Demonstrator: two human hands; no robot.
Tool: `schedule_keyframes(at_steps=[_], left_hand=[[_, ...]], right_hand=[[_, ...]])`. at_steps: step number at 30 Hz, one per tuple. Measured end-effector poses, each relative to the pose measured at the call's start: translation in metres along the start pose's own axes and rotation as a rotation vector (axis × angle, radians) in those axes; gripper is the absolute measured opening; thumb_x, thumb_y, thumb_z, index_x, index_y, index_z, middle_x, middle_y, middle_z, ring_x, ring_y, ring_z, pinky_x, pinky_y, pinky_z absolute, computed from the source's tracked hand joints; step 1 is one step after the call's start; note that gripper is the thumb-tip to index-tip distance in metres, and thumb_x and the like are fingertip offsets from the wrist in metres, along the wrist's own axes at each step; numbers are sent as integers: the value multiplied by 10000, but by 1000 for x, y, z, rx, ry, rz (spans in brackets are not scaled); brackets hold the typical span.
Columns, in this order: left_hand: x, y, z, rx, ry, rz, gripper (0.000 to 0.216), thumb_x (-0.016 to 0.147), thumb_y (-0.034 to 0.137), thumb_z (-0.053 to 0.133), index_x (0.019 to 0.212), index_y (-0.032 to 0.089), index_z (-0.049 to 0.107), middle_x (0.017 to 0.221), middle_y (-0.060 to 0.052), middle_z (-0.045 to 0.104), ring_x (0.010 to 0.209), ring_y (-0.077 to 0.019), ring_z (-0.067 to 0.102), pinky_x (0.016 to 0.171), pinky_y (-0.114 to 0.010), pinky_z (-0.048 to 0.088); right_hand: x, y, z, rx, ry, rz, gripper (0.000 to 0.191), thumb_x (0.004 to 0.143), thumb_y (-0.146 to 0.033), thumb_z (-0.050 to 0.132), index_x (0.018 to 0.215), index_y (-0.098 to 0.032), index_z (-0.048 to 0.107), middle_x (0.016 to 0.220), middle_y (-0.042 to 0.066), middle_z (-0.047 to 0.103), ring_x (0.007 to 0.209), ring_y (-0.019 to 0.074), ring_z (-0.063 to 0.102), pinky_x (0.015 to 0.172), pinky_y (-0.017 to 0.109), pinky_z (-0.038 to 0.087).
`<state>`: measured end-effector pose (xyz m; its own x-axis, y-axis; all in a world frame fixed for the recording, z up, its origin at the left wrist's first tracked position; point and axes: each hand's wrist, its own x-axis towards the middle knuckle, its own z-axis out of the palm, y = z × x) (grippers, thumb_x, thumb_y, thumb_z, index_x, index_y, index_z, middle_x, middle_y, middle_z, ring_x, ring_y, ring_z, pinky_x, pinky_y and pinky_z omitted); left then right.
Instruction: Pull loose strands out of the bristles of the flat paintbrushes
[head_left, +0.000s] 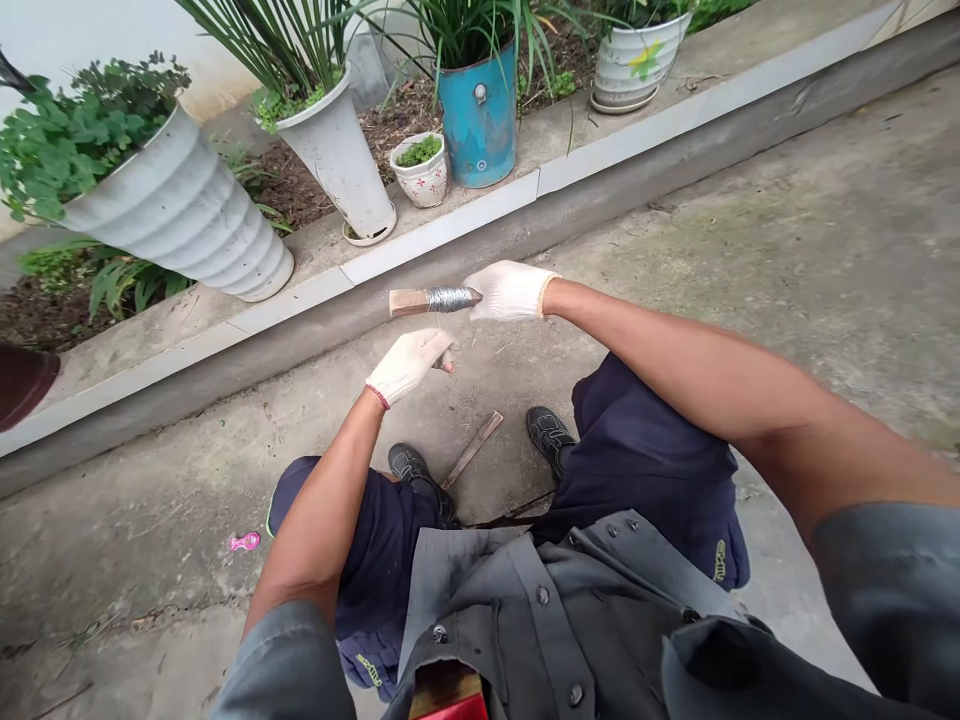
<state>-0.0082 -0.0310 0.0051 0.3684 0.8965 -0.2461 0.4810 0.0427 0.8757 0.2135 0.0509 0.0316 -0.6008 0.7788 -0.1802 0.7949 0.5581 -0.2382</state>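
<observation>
My right hand (510, 290), in a white knit glove, is closed around one end of a short wooden stick (407, 303). Silvery thin strand (450, 299), wire or line, is wound in a thick band around the stick's middle. The stick points left, roughly level, above the concrete. Just below it, my left hand (411, 362), gloved too, has its fingers curled in a pinch. A faint length of the strand seems to run from the winding down to these fingers. What lies inside the left grip is mostly hidden.
A flat wooden strip (472, 450) lies on the concrete between my shoes. A small pink object (244, 541) is on the ground at left. Ahead runs a low tiled ledge (442, 236) with potted plants, among them a blue bucket (480, 120) and a ribbed white pot (187, 210).
</observation>
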Motion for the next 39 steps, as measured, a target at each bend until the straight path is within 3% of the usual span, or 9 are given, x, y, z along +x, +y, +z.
schedule_keyframes(at_steps=[4, 8, 13, 18, 21, 24, 30, 34, 39], left_hand=[[-3, 3, 11, 131, -99, -27, 326, 969, 432, 517, 909, 178, 712, 792, -45, 759, 800, -191, 703, 797, -295, 536], [-5, 8, 7, 324, -142, -27, 318, 945, 439, 528, 928, 205, 743, 740, -8, 744, 798, -198, 685, 739, -274, 482], [-3, 12, -12, 483, 30, -37, 346, 937, 423, 487, 849, 204, 740, 652, -7, 680, 666, -193, 613, 642, -286, 423], [-5, 9, -30, 570, 90, -7, 369, 947, 431, 467, 890, 210, 757, 679, -9, 682, 679, -201, 602, 643, -300, 412], [-6, 8, -32, 543, 57, 65, 340, 945, 419, 494, 879, 199, 745, 792, -25, 725, 790, -205, 633, 715, -287, 445], [-5, 7, -24, 377, 6, 110, 285, 927, 392, 536, 859, 182, 717, 804, -46, 728, 831, -207, 668, 798, -293, 493], [-3, 9, 4, 151, -47, 22, 348, 979, 433, 480, 973, 180, 718, 817, -56, 756, 824, -198, 699, 837, -312, 537], [-3, 9, 6, 245, -114, -35, 325, 949, 431, 514, 985, 187, 726, 755, -27, 749, 801, -202, 698, 784, -299, 513], [-4, 8, -6, 434, -71, -31, 343, 945, 442, 485, 814, 211, 703, 653, -3, 695, 686, -191, 635, 679, -287, 446]], right_hand=[[7, 3, 2, -70, 56, 200, 369, 891, -305, 609, 1203, -150, 729, 1057, 192, 754, 953, 299, 715, 794, 353, 484], [13, 6, 9, -204, -17, 299, 323, 837, -212, 665, 1125, -125, 782, 1022, 219, 756, 1041, 360, 709, 886, 452, 482], [6, 1, 12, -329, -180, 153, 254, 829, -193, 669, 1038, -134, 800, 962, 185, 757, 1082, 343, 682, 942, 457, 463], [-9, 2, 6, -209, -326, -110, 264, 784, -160, 660, 1021, -147, 776, 902, 117, 743, 851, 227, 665, 789, 336, 441], [-13, 5, 3, -67, -267, -176, 203, 800, -223, 655, 963, -172, 764, 823, 57, 720, 747, 173, 597, 701, 296, 392], [-12, 4, 2, 33, -161, -143, 235, 831, -317, 646, 986, -181, 759, 818, 31, 718, 729, 162, 576, 669, 279, 377], [-1, 0, -1, -34, 26, 54, 330, 875, -336, 630, 1135, -171, 749, 1005, 140, 761, 881, 247, 684, 736, 305, 442], [8, 5, 3, -137, 50, 263, 377, 855, -278, 664, 1200, -150, 746, 1023, 204, 757, 966, 327, 717, 820, 384, 486], [7, 1, 8, -292, -26, 304, 284, 866, -180, 632, 1091, -112, 793, 988, 217, 753, 1046, 356, 699, 892, 461, 463]])
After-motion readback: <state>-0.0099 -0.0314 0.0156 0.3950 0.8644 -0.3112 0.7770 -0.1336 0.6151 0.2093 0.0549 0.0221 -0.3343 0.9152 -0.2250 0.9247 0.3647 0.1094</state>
